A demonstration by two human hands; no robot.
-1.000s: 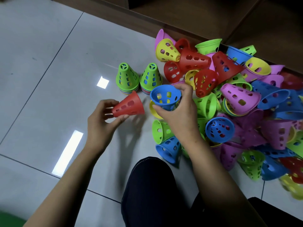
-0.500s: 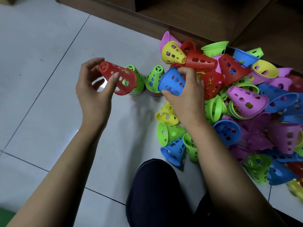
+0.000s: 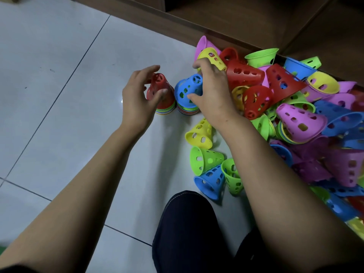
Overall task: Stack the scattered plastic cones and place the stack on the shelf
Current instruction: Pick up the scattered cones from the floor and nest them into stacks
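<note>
Left hand [image 3: 137, 99] round red cone [image 3: 157, 83] atop left stack [image 3: 166, 111], right hand [image 3: 212, 89] round blue cone [image 3: 185, 89] atop right stack [image 3: 188, 112]

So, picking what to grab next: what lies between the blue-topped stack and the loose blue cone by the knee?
Head view: two cones on their sides, a yellow cone nearer the blue-topped stack, then a green cone by the loose blue cone.

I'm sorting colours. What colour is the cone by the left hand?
The cone is red; head view.
</note>
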